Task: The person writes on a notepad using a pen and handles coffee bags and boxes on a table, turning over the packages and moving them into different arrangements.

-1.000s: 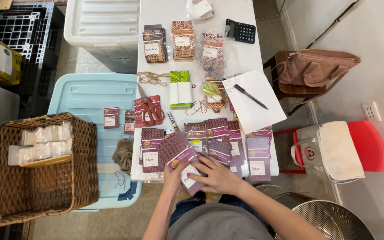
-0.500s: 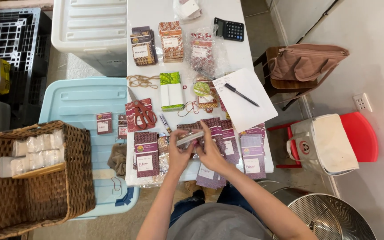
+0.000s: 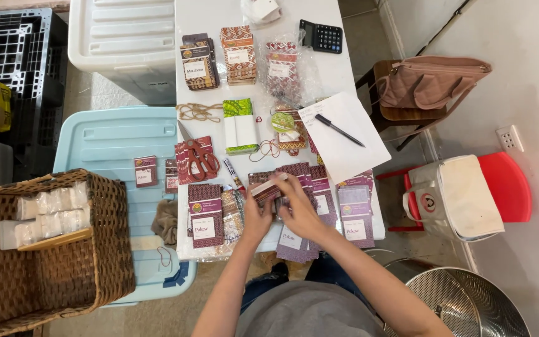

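Head view: left hand (image 3: 256, 215) and right hand (image 3: 299, 209) together clamp a small card packet (image 3: 268, 187); best squared up evenly, scissors (image 3: 199, 159) at ten o'clock.

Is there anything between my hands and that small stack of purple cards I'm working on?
Nothing visible is in the way. Both the left hand and the right hand are already on the stack of purple cards, holding it just above the white table.

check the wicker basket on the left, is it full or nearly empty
Partly filled: clear packets lie along the upper part of the wicker basket; the rest shows bare woven bottom.
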